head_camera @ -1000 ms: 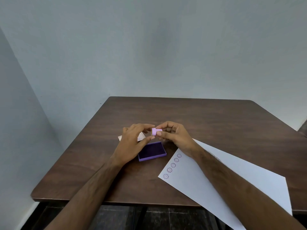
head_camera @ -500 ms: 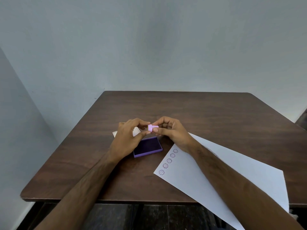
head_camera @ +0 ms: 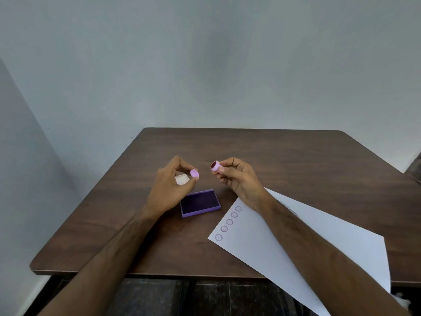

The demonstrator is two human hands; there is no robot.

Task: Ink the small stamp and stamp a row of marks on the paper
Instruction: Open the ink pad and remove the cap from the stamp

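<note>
Right hand (head_camera: 237,179) pinches small pink stamp (head_camera: 215,166), dark inked face turned left. Left hand (head_camera: 169,188) pinches its pink cap (head_camera: 194,174), just apart. Open purple ink pad (head_camera: 200,202) below on table (head_camera: 284,156). Paper (head_camera: 273,242) right: five marks (head_camera: 228,222) along near-left edge.

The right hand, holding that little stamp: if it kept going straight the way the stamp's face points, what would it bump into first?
Probably the pink cap pinched in the left hand. The stamp in the right hand faces left toward it across a small gap, though depth is hard to judge.
</note>
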